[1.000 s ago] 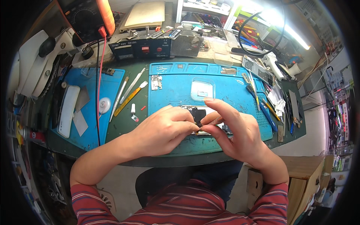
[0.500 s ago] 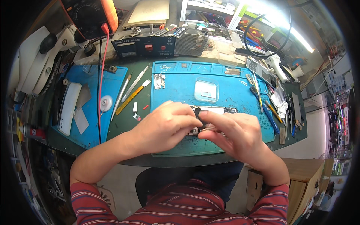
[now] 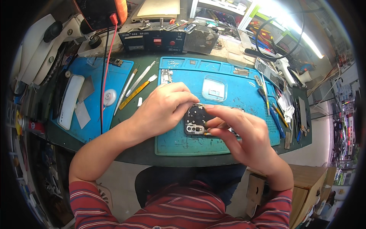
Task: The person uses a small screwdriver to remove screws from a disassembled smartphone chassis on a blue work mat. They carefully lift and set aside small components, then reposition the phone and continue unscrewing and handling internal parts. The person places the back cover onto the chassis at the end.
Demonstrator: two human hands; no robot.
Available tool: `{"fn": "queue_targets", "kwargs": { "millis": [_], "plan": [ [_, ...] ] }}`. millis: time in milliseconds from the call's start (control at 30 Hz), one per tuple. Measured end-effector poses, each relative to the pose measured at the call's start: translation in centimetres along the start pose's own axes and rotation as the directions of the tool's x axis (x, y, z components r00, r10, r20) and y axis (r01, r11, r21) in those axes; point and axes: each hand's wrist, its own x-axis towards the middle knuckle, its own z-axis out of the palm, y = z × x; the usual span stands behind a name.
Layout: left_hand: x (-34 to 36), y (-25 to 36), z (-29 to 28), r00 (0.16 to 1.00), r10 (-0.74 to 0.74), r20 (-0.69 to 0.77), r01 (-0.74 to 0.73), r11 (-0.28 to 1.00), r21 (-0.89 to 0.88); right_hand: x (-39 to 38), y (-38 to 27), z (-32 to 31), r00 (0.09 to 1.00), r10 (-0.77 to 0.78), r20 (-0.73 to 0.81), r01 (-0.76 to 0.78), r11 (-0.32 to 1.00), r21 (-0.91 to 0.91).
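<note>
White slab (image 3: 71, 108): rounded corners; lies on the left blue mat (image 3: 85, 131), beside a white round disc (image 3: 110, 96).
Hand tools, left: metal tweezers (image 3: 142, 80) and an amber-handled tool (image 3: 134, 94), side by side on the green worktop (image 3: 145, 154).
White cap (image 3: 140, 101): small, near the left hand (image 3: 166, 103); a sweep of the wrist could knock it away.
Left hand: thumb and fingertips drawn together at the phone's upper edge; whether they grip anything, cannot tell. Risk: a fingertip slip there could scratch or bend an exposed part.
Opened smartphone (image 3: 195, 116): on the main blue mat (image 3: 183, 147), beneath both hands; dark inner board bare, camera module (image 3: 195, 129) at its lower left corner. Risk: uneven pressure could shift the phone on the mat, or strain its connectors.
Clear tray (image 3: 207, 84): beyond the phone, a small rectangular part (image 3: 216, 92) inside; a knock from a raised knuckle could tip it and lose the part.
Right hand: fingers curled over the phone, thumb apart from the forefinger; the palm side is hidden, so a held item cannot be told. Risk: the hand hides that end, so a snag could go unseen.
Blue-handled tool (image 3: 277, 124): at the mat's right side, well apart from the left hand.
</note>
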Motion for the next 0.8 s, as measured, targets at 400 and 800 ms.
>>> {"fn": "queue_targets", "kwargs": {
  "millis": [400,800],
  "plan": [
    [0.0,-0.2,0.2,1.0,0.009,-0.007,-0.009,1.0,0.007,0.0,0.4,0.5,0.993,-0.081,-0.087,0.073,0.993,-0.092],
    [0.0,0.2,0.1,1.0,-0.005,0.004,0.004,1.0,0.024,-0.5,0.6,0.8,0.998,-0.006,-0.066,0.002,0.999,-0.045]
  ]
}}
